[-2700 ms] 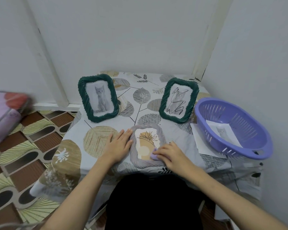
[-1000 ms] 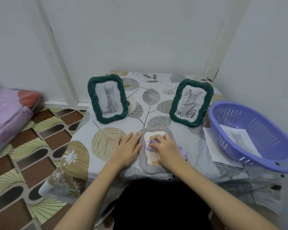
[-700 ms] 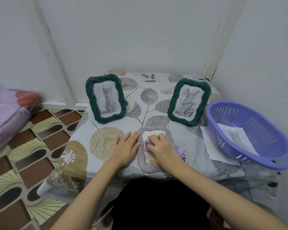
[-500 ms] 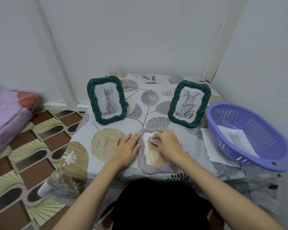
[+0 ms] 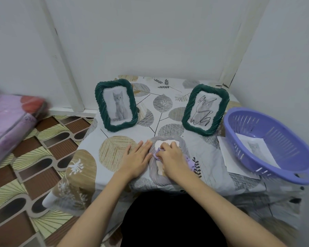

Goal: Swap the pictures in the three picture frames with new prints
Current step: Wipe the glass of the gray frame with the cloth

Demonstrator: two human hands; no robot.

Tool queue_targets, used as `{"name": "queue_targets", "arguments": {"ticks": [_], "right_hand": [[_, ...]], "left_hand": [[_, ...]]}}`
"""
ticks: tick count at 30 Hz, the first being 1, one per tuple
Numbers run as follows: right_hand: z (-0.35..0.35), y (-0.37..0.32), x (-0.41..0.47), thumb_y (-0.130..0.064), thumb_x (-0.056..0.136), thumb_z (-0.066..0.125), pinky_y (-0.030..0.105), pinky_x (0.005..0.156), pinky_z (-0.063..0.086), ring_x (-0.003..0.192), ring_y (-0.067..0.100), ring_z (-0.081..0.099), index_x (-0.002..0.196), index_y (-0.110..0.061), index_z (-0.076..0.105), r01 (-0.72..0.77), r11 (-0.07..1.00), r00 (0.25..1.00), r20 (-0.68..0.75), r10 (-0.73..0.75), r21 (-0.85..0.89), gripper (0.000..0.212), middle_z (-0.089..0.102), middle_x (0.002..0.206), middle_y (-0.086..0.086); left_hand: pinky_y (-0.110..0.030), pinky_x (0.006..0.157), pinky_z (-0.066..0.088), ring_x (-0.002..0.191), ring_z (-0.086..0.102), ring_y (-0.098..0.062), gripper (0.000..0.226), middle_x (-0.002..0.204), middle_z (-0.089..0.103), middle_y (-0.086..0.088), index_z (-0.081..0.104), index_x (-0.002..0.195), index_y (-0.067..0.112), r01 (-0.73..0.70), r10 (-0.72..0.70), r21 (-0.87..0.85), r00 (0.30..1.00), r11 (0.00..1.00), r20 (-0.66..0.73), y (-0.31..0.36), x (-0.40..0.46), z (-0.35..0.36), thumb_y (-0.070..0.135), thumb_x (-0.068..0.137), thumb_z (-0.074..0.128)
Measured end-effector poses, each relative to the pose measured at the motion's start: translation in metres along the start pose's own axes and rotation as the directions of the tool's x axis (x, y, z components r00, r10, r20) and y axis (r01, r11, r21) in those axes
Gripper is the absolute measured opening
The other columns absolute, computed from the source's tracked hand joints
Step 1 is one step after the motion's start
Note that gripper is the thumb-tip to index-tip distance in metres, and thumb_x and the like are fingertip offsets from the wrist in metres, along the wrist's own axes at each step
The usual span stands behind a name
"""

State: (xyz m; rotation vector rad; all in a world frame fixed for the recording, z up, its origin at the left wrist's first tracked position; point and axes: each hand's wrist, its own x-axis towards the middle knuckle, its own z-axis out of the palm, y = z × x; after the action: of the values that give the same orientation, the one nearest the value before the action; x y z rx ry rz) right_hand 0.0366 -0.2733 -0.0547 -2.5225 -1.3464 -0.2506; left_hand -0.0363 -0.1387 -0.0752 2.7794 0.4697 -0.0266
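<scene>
A grey rope-edged picture frame (image 5: 154, 172) lies flat at the table's near edge, its cream print mostly hidden. My right hand (image 5: 171, 156) presses a small purple cloth (image 5: 189, 162) onto the frame's glass. My left hand (image 5: 136, 156) rests flat, fingers apart, against the frame's left rim. Two green frames stand upright behind: the left green frame (image 5: 116, 105) holds a grey kitten photo, the right green frame (image 5: 205, 109) holds a black scribble drawing.
A purple plastic basket (image 5: 269, 145) at the table's right edge holds a cat print (image 5: 255, 147). A white sheet (image 5: 228, 157) lies partly under the basket. The leaf-patterned tablecloth (image 5: 114, 152) covers a small table in a wall corner. A pink bundle (image 5: 9, 118) lies on the left.
My right hand has slid the purple cloth back and forth over the flat grey frame, ending toward its upper left. My left hand has stayed against the frame's left rim.
</scene>
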Motion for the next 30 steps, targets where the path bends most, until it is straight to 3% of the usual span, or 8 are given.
{"name": "queue_targets", "arguments": {"ticks": [3,7,10,14,17,21,28,30], "right_hand": [[-0.006,-0.004,0.001,-0.020,0.044,0.088,0.024,0.050,0.043,0.060,0.023,0.056,0.053,-0.020,0.064,0.031,0.989,0.999,-0.003,-0.031,-0.145,0.025,0.059,0.068,-0.002],[-0.008,0.007,-0.004,-0.021,0.072,0.058,0.027,0.051,0.046,0.059,0.023,0.053,0.061,-0.020,0.063,0.112,0.992,0.993,-0.029,-0.114,-0.063,0.013,0.059,0.069,0.000],[-0.009,0.018,-0.010,-0.016,0.082,0.062,0.039,0.067,0.050,0.076,0.030,0.051,0.081,-0.018,0.067,0.089,0.995,0.995,0.043,-0.091,0.047,0.006,0.062,0.090,0.006],[-0.014,0.012,0.004,-0.020,0.091,0.052,0.039,0.086,0.038,0.099,0.030,0.044,0.098,-0.011,0.068,-0.018,0.998,0.996,0.088,0.013,0.053,0.019,0.057,0.108,0.008],[-0.009,0.004,0.012,-0.015,0.084,0.061,0.044,0.077,0.046,0.091,0.036,0.050,0.087,-0.007,0.070,-0.022,0.999,0.999,0.025,0.022,0.029,0.012,0.061,0.100,0.011],[-0.007,-0.002,0.004,-0.018,0.061,0.080,0.028,0.052,0.048,0.065,0.028,0.057,0.062,-0.013,0.067,0.059,0.988,0.998,-0.003,-0.060,-0.145,0.014,0.061,0.072,0.002],[-0.008,0.000,-0.007,-0.023,0.051,0.083,0.025,0.052,0.039,0.062,0.021,0.054,0.060,-0.020,0.062,0.178,0.952,0.984,0.029,-0.177,-0.248,0.023,0.056,0.068,-0.001],[-0.017,0.004,-0.009,-0.028,0.068,0.077,0.027,0.065,0.044,0.078,0.025,0.057,0.074,-0.020,0.069,0.184,0.967,0.982,0.080,-0.172,-0.175,0.013,0.060,0.083,0.002]], "left_hand": [[-0.038,0.116,-0.004,0.143,0.002,-0.003,0.048,0.155,0.007,0.018,0.007,0.146,0.035,0.000,0.000,-0.005,1.000,1.000,0.004,0.000,0.000,0.000,0.041,0.100,0.018],[-0.038,0.116,-0.004,0.143,0.001,-0.002,0.049,0.155,0.006,0.018,0.006,0.147,0.035,0.002,-0.002,0.001,1.000,1.000,0.009,0.000,0.000,0.000,0.041,0.100,0.017],[-0.038,0.116,-0.004,0.143,0.001,-0.002,0.049,0.155,0.006,0.018,0.006,0.147,0.034,0.002,-0.002,0.001,1.000,1.000,0.009,-0.001,0.001,0.000,0.041,0.100,0.017],[-0.038,0.116,-0.004,0.143,0.001,-0.002,0.049,0.155,0.006,0.018,0.006,0.147,0.035,0.000,0.000,-0.003,1.000,1.000,0.008,-0.001,0.001,0.000,0.042,0.099,0.017],[-0.039,0.116,-0.003,0.143,0.001,-0.002,0.049,0.155,0.006,0.018,0.006,0.147,0.035,-0.002,0.002,0.004,1.000,1.000,0.005,0.000,0.000,0.000,0.042,0.099,0.016],[-0.038,0.116,-0.003,0.143,0.002,-0.002,0.048,0.155,0.006,0.019,0.007,0.146,0.035,-0.002,0.002,0.010,1.000,1.000,-0.008,-0.001,0.001,0.001,0.041,0.100,0.017],[-0.038,0.116,-0.003,0.143,0.003,-0.002,0.048,0.155,0.008,0.018,0.008,0.146,0.035,0.000,0.000,-0.006,1.000,1.000,-0.008,0.000,0.001,0.000,0.040,0.100,0.019],[-0.038,0.116,-0.003,0.143,0.003,-0.003,0.048,0.155,0.008,0.018,0.008,0.146,0.035,0.002,-0.002,-0.006,1.000,1.000,-0.001,0.001,0.000,-0.001,0.040,0.100,0.019]]}}
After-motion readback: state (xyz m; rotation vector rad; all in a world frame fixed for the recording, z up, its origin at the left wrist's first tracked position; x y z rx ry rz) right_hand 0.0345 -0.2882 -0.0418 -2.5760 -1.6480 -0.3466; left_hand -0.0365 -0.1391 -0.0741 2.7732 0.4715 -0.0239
